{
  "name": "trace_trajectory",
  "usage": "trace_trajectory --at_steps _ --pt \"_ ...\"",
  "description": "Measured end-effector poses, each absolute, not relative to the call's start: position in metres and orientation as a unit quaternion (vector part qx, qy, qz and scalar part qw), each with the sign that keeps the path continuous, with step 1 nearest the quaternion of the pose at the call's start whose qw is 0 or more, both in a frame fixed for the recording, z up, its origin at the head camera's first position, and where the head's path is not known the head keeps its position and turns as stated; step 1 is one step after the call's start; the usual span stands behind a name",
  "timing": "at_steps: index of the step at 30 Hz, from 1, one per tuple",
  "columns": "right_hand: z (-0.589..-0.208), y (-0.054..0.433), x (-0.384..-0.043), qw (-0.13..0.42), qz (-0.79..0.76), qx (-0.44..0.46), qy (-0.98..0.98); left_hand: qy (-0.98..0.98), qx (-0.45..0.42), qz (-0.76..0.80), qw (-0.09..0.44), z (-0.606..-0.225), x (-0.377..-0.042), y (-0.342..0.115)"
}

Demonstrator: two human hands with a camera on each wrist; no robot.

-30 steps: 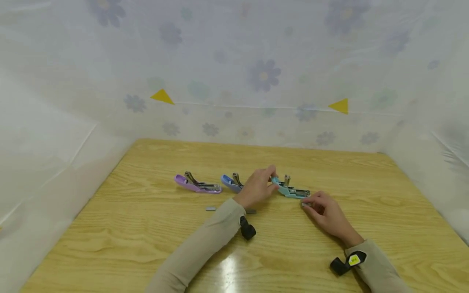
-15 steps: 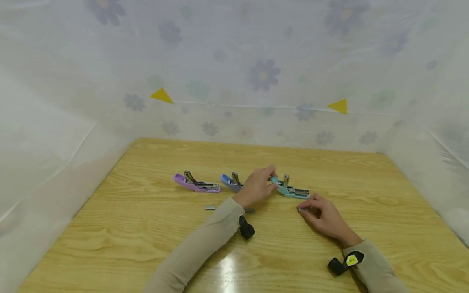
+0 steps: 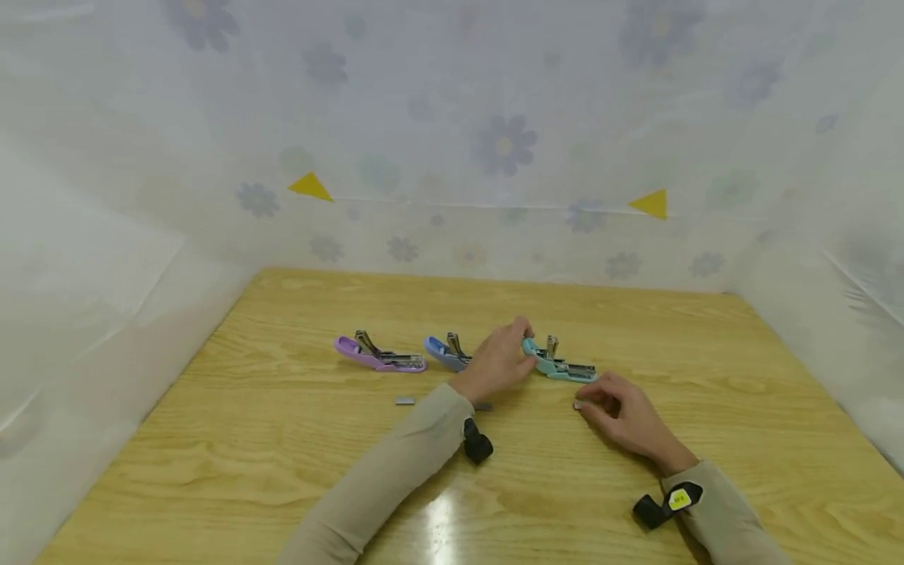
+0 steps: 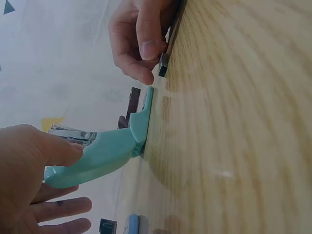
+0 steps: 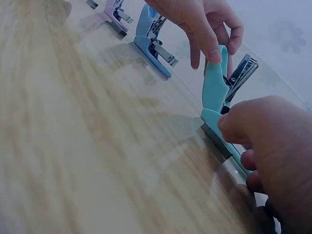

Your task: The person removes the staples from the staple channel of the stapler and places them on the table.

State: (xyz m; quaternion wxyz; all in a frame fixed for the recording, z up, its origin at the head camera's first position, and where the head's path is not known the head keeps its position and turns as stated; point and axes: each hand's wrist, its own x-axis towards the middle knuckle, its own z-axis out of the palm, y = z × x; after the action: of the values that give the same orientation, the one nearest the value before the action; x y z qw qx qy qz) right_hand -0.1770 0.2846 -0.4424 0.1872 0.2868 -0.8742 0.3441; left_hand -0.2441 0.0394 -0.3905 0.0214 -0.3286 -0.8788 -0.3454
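Note:
My left hand [image 3: 497, 361] pinches the raised top cover of the teal stapler [image 3: 565, 369] between thumb and fingers. The stapler is spread wide, its base on the table and its metal magazine tilted up. Just in front of the base, my right hand [image 3: 631, 414] has curled fingers and thumb at a small grey strip of staples [image 5: 217, 141], which lies low at the tabletop. Fingertips partly cover the strip in the head view. A blue stapler [image 3: 441, 352] stands spread behind my left hand, partly hidden by it. Farther left is a spread purple stapler [image 3: 367, 357].
Two more staple strips lie on the wooden table [image 3: 282, 455]: one strip [image 3: 405, 401] before the purple stapler, another strip [image 3: 484, 407] partly behind my left wrist. A flowered white sheet [image 3: 438, 141] hangs around the table's back and sides, with two yellow triangles.
My right hand has drawn slightly back toward me from the teal stapler's base, and the staple strip has come with it. The left hand keeps its hold on the teal stapler.

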Motion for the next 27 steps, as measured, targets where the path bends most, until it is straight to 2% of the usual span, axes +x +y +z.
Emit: trace_trajectory --at_steps 6,16,27 --pt "-0.445 0.291 -0.179 0.199 0.351 0.256 -0.878 -0.889 -0.328 -0.318 0.008 -0.389 -0.240 0.045" --pt "-0.438 0.298 -0.175 0.197 0.336 0.195 -0.900 -0.892 -0.364 -0.230 0.137 -0.388 -0.230 0.031" --pt "-0.422 0.311 -0.169 0.211 0.311 0.160 -0.913 -0.889 -0.349 -0.226 0.193 -0.375 -0.222 -0.030"
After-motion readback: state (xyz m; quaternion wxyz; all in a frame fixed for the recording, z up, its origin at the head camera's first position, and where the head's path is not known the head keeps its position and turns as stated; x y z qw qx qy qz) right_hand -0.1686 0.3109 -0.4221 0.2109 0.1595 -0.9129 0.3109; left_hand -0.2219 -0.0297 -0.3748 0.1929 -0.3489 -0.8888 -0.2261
